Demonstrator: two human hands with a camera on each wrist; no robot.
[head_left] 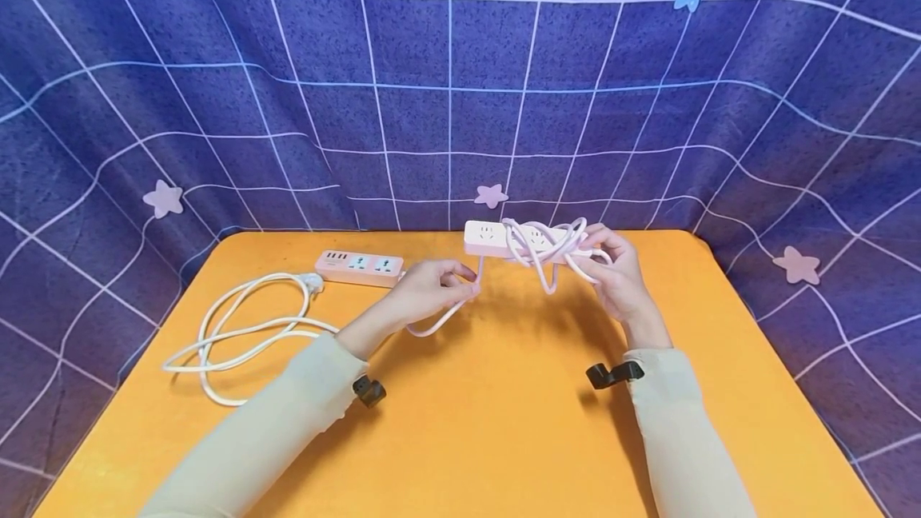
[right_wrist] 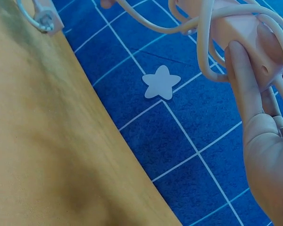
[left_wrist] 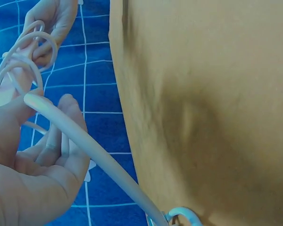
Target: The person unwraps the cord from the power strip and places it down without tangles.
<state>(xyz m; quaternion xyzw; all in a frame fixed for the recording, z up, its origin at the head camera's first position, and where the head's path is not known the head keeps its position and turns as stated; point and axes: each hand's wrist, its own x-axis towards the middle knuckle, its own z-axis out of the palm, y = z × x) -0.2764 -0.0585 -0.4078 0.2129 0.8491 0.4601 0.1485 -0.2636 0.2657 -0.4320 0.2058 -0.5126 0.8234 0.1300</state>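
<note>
A pale pink power strip (head_left: 486, 238) is held up above the table, its own cord wound in loose loops (head_left: 536, 256) about its right half. The right hand (head_left: 624, 284) grips the strip's right end; in the right wrist view its fingers (right_wrist: 243, 77) lie along the casing (right_wrist: 236, 30). To the left, the left hand (head_left: 428, 291) pinches a hanging length of the cord (head_left: 436, 330) between thumb and finger. From that thumb, the cord (left_wrist: 101, 155) runs down across the left wrist view. Where the cord's plug is, I cannot tell.
A second pink power strip (head_left: 360, 268) lies at the table's back left, beside a white plug (head_left: 312, 283) and a loosely coiled white cord (head_left: 223, 332). Behind the orange table (head_left: 504, 422) hangs a blue grid-patterned curtain (head_left: 417, 38) with stars.
</note>
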